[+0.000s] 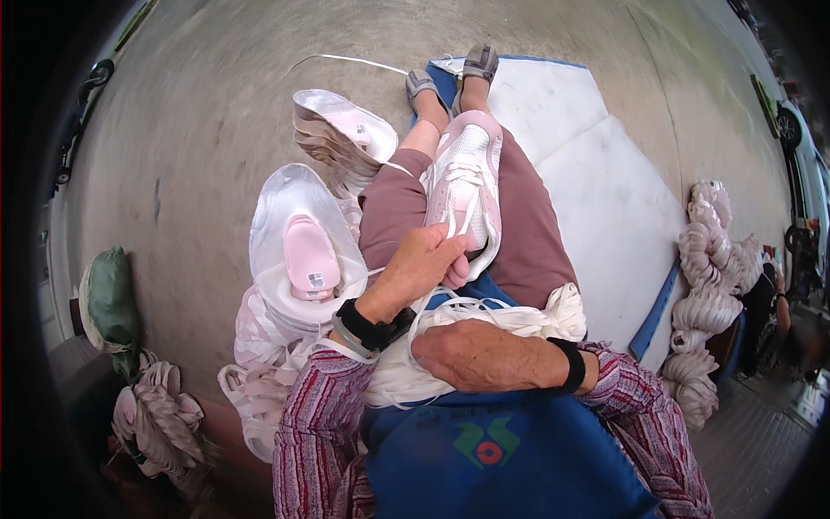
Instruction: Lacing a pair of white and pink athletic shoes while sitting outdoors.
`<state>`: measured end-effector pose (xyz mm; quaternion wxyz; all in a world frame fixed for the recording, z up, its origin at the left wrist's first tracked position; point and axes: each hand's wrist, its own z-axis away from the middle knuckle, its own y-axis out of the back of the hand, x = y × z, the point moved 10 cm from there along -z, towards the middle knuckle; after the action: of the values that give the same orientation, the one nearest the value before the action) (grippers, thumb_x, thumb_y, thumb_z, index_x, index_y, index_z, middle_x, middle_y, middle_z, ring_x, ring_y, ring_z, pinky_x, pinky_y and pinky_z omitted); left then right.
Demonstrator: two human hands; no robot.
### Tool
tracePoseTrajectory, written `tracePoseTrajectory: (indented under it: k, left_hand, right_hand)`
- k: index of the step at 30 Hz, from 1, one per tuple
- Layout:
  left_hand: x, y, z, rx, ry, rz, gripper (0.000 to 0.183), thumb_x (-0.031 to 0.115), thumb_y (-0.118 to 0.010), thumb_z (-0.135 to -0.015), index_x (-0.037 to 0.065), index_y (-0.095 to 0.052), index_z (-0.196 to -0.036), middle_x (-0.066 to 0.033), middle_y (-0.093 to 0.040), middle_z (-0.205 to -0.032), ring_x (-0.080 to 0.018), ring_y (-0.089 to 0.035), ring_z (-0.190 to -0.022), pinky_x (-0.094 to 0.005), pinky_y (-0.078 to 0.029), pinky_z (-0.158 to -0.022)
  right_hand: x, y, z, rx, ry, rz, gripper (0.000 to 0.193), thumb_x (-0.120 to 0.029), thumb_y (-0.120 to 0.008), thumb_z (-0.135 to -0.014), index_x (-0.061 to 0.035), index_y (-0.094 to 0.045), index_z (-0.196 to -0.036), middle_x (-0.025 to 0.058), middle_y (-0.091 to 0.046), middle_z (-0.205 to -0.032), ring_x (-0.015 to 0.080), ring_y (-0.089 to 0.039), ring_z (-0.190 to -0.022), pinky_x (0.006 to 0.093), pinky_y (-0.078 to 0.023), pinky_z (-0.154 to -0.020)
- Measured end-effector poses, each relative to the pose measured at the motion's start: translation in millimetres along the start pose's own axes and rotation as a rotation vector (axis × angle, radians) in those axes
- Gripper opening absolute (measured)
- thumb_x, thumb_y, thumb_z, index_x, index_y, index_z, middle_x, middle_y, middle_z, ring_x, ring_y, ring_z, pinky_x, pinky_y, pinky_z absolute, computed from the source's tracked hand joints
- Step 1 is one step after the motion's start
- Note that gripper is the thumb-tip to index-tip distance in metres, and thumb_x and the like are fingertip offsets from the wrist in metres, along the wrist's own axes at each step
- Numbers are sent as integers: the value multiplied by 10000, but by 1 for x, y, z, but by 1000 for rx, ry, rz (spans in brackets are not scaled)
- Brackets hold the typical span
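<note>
We have one pink and white shoe (467, 164) on our lap, lying between our thighs, with its toe pointing away from us; our left hand (415, 264) is at the near end of the shoe, and its fingers pinch a white lace (450, 210) that comes up from the top of the shoe; our right hand (484, 353) is bent over the heap of loose laces (564, 313) on our lap, back side up; its fingers are hidden, so we cannot tell if it grips anything; the shoe has lace across its front, so we think we are in the middle of lacing, near the top holes; the next move seems to call for a snug, even pull, with the shoe kept steady so it does not slip; we should also keep this lace clear of the loose ones, as they could tangle; more shoe parts (270, 208) sit in a pile at our left
</note>
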<state>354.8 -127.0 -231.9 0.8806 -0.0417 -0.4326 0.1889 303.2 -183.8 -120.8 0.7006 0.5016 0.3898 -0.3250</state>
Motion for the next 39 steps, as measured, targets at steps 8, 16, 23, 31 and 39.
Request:
tracePoseTrajectory:
  k: [8,16,23,31,39]
  left_hand:
    - [40,-9,51,20,-371,-263,329,257,-430,-965,-19,-588,-884,-218,-580,-722,-365,-584,-690,-416,-455,-679]
    - [62,-66,87,-406,-389,-111,416,333,-416,-999,-13,-576,-833,-150,-605,-693,-290,-581,-643,-385,-446,-637]
    - [27,-75,90,-513,-296,-483,364,333,-397,-1016,32,-591,-954,-90,-546,-646,-272,-544,-578,-389,-443,-618]
    - [32,-5,102,-129,-276,-139,312,212,-392,-1019,-38,-570,-962,-149,-620,-879,-256,-603,-752,-377,-479,-746]
    - [55,100,133,74,-575,959,325,239,-297,-1049,94,-424,-788,-25,-401,-661,-154,-431,-628,-346,-437,-723]
  right_hand:
    - [70,63,43,282,-507,-361,165,-87,-524,-931,33,-626,-981,93,-622,-780,208,-596,-711,304,-483,-681]
    - [128,52,19,493,-684,-1086,343,-258,-423,-1016,33,-566,-1127,96,-614,-870,170,-637,-761,281,-547,-693]
    - [125,43,-2,524,-619,-1552,316,-250,-501,-997,27,-557,-1139,36,-589,-705,92,-518,-477,232,-455,-435]
    - [146,59,32,577,-604,-1336,237,-192,-519,-981,15,-618,-921,-7,-528,-621,44,-436,-418,191,-354,-375]
    - [167,92,88,607,-743,-1039,240,-240,-528,-981,-47,-627,-877,-79,-415,-612,5,-297,-463,173,-223,-393]
